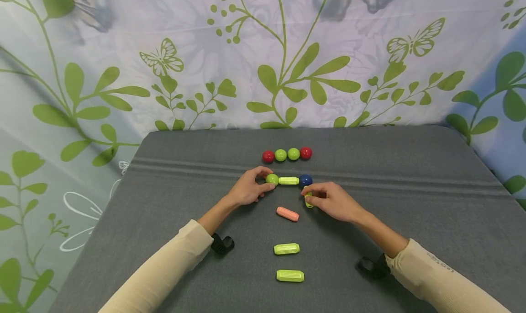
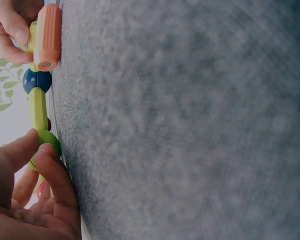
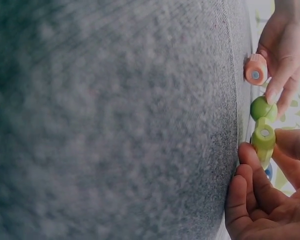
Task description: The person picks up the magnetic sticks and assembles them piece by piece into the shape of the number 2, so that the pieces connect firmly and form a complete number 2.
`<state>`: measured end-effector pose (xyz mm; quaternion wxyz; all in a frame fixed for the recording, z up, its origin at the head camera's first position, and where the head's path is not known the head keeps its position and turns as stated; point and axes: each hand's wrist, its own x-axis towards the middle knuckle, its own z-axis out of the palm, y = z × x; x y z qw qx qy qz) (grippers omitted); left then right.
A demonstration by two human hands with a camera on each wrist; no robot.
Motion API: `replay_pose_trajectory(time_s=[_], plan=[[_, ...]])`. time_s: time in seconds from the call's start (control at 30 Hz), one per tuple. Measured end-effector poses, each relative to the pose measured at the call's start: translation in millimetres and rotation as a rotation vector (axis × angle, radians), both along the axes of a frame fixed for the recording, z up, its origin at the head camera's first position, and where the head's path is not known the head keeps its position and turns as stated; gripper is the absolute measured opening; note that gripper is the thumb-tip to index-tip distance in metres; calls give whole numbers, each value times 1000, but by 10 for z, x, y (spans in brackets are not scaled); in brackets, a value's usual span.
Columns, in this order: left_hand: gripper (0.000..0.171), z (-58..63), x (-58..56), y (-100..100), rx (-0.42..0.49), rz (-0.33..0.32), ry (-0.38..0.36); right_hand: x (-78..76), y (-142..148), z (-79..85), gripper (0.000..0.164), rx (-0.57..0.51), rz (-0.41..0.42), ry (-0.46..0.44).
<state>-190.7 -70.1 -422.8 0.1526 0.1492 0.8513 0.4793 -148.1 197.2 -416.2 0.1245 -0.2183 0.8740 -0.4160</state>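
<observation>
Fingers and thumb of my left hand (image 1: 249, 186) pinch a green ball (image 1: 271, 179). From that ball a yellow-green rod (image 1: 289, 181) runs right to a dark blue ball (image 1: 305, 180). My right hand (image 1: 334, 200) pinches a second yellow-green rod (image 3: 264, 140), whose far end meets the blue ball, at an angle to the first rod. A metal disc shows in its near end in the right wrist view. An orange rod (image 1: 287, 214) lies on the table just in front of the joined pieces, between the hands.
Behind the hands, two red balls and two green balls (image 1: 281, 155) sit in a row on the grey cloth-covered table (image 1: 185, 153). Nearer the front lie two more yellow-green rods (image 1: 286, 249), one before the other. A patterned curtain (image 1: 230, 75) hangs behind the table.
</observation>
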Motion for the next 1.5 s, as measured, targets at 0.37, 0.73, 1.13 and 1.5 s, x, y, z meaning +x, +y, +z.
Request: replay_pose_trajectory(time_s=[0.37,0.73,1.13,1.5], plan=[[37,-23,-6,-3,5,16,-14,20,17,11,28,-4,-5,10],[37,-24,7,-6,16,12,-15,22,27,5,29,0,-12,7],[38,-25,20,-2,16,17,-16,35,37,0,27,2,-21,11],[37,-33,22,-14,12,5,11,33,34,6,27,-5,-48,13]])
